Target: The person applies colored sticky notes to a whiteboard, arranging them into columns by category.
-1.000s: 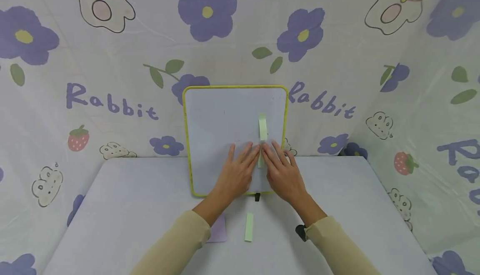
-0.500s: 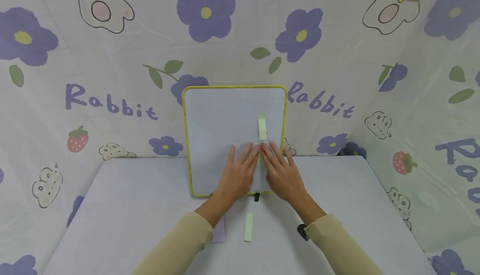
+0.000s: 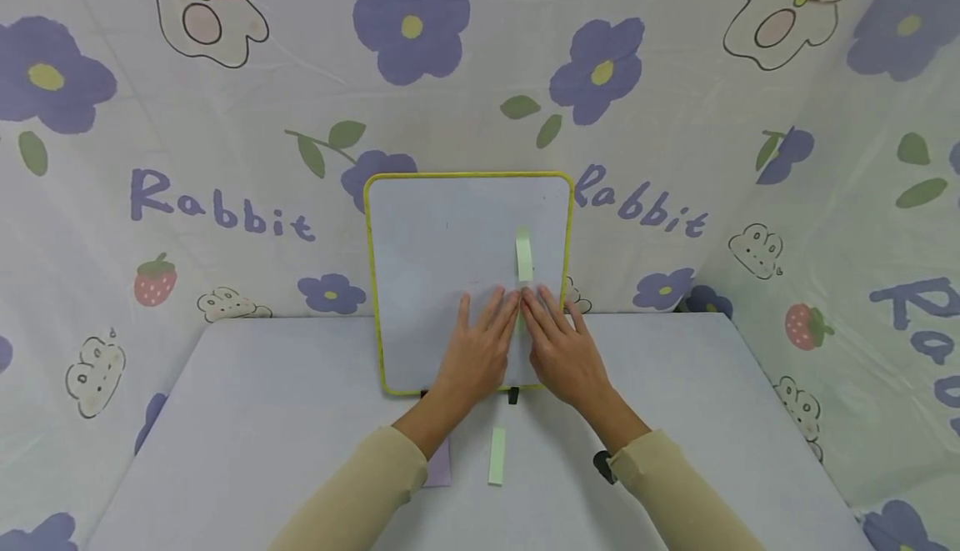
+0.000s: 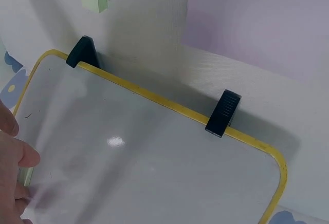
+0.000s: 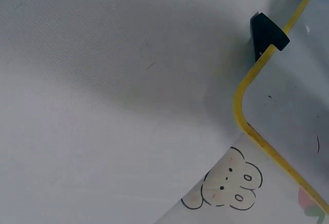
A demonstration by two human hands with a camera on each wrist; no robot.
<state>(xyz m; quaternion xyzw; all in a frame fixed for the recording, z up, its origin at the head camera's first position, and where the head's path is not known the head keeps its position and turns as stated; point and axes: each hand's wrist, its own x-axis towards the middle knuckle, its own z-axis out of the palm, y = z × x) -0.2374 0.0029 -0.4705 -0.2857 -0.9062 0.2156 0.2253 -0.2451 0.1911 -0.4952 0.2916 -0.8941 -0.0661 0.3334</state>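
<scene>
A whiteboard (image 3: 427, 259) with a yellow frame stands upright on the table. On its right half, one pale green paper strip (image 3: 523, 257) is stuck above the fingers. A second green strip (image 3: 521, 318) lies lower, mostly covered by the fingertips. My left hand (image 3: 476, 355) presses its left side with straight fingers, and my right hand (image 3: 566, 351) does the same from the right, the fingertips nearly meeting. In the left wrist view, part of the left hand (image 4: 13, 165) touches the board. The right wrist view shows no hand.
On the white table (image 3: 285, 418) in front of the board lie a narrow green sticky-note pad (image 3: 497, 456) and a purple square (image 3: 439, 463), partly hidden by the left sleeve. Black feet (image 4: 223, 113) hold the board's lower edge. A patterned cloth (image 3: 480, 117) hangs behind.
Both hands stay on the lower green strip. They have drawn slightly closer together, so less of that strip shows between them. The left forearm has shifted a little to the right.
</scene>
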